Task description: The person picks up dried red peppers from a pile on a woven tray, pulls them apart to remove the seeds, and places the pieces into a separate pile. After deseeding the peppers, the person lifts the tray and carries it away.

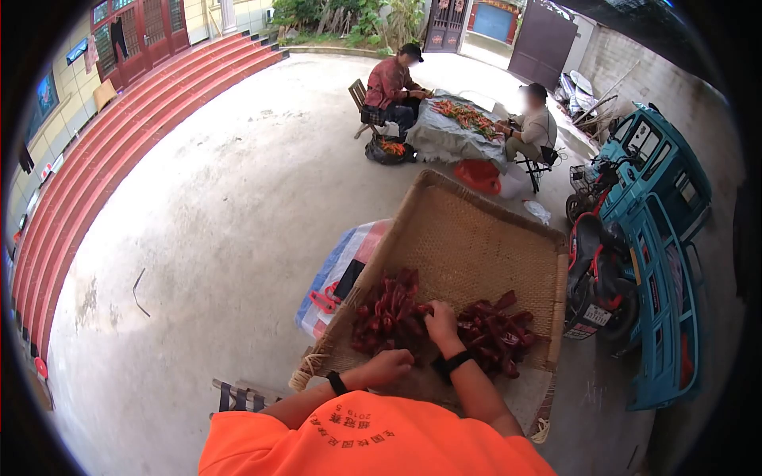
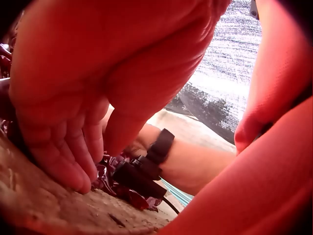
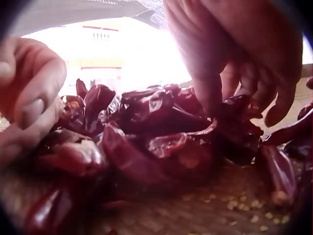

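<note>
Red peppers [image 1: 496, 337] lay heaped either side of the right hand [image 1: 443, 325], whose grip I couldn't tell; the left hand [image 1: 387, 368] looked loose (work seemingly unfinished).

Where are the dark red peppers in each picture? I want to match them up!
Head view: the peppers lie in two heaps, in the near part of the woven tray.
Left wrist view: peppers show low near the middle and at the left edge.
Right wrist view: peppers spread across the middle, close up.
Shared landmark: the woven tray under them.
</note>
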The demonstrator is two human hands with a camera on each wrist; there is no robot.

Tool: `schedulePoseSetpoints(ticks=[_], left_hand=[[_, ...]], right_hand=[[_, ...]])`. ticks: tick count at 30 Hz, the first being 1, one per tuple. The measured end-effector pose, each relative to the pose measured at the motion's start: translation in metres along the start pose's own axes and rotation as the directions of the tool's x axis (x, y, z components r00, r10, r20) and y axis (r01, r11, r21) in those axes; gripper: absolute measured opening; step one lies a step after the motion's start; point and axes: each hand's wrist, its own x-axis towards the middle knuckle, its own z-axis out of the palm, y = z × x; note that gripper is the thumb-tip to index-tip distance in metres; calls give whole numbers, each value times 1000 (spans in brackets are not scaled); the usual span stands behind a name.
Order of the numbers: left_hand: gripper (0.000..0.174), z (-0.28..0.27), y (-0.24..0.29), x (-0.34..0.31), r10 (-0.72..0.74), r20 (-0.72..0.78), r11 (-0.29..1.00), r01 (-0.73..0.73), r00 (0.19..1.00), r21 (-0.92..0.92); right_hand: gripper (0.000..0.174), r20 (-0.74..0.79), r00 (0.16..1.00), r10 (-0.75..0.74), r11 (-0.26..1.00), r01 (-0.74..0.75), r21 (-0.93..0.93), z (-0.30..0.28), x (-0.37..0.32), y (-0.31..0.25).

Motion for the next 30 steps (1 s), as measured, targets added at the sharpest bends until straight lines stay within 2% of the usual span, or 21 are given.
schedulePoseSetpoints(ticks=[1, 4, 6, 7, 9, 10, 11, 13, 14, 17, 18, 22, 25, 28, 29, 30], left_hand=[[25, 2, 1, -1, -12, 0, 1000, 12, 1000, -19], [26, -5, 14, -2, -3, -30, 998, 2, 1000, -62], [29, -11, 27, -5, 39, -65, 995, -45, 997, -92], [32, -15, 34, -3, -3, -95, 983, -14, 995, -185], [36, -17, 46, -2, -124, -127, 921, 66, 984, -385], [38, -19, 49, 4, -59, -259, 938, -35, 964, -345], [40, -13, 47, 1, -3, -376, 947, -117, 927, -298], [37, -10, 44, 0, 63, -402, 964, -160, 913, -213], [35, -14, 45, 5, 115, -418, 967, -197, 901, -160], [31, -16, 31, 8, -110, -259, 963, 39, 960, -265], [27, -13, 29, 9, -107, -278, 977, 49, 955, -209], [21, -11, 37, 7, -45, -214, 954, -22, 976, -300], [21, -5, 32, 9, 66, -193, 913, -138, 979, -385], [22, 0, 20, 10, 21, -178, 948, -76, 984, -309], [22, -4, 23, 8, 1, -162, 947, -53, 987, -317], [22, -7, 28, 6, -18, -143, 945, -30, 990, -325]], right_hand=[[27, 24, 999, 49, 998, -50, 47, -10, -3, -5], [24, -178, 984, -24, 998, 13, -63, -41, -15, -25], [21, -311, 950, -31, 999, 32, -1, -56, -23, -40], [19, -373, 927, -28, 999, 42, 30, -61, -26, -46], [18, -307, 952, -13, 936, 120, 331, -64, -33, -55], [18, -259, 966, 3, 869, 125, 478, -63, -45, -60], [18, -107, 993, 52, 808, 21, 589, -64, -68, -68], [20, 127, 991, 48, 651, -127, 748, -75, -70, -89], [18, 131, 991, 15, 599, -114, 793, -67, -75, -86], [18, 120, 993, 18, 681, -100, 726, -63, -82, -79], [18, 141, 990, 19, 673, -117, 730, -62, -82, -75], [18, 251, 964, 85, 612, -249, 750, -69, -88, -64], [20, 130, 976, 176, 685, -216, 696, -73, -86, -42], [24, -108, 967, 233, 877, -161, 453, -99, -85, -21], [27, -230, 948, 222, 957, -166, 239, -103, -83, -23], [30, -346, 920, 184, 981, -192, 11, -109, -82, -25]])
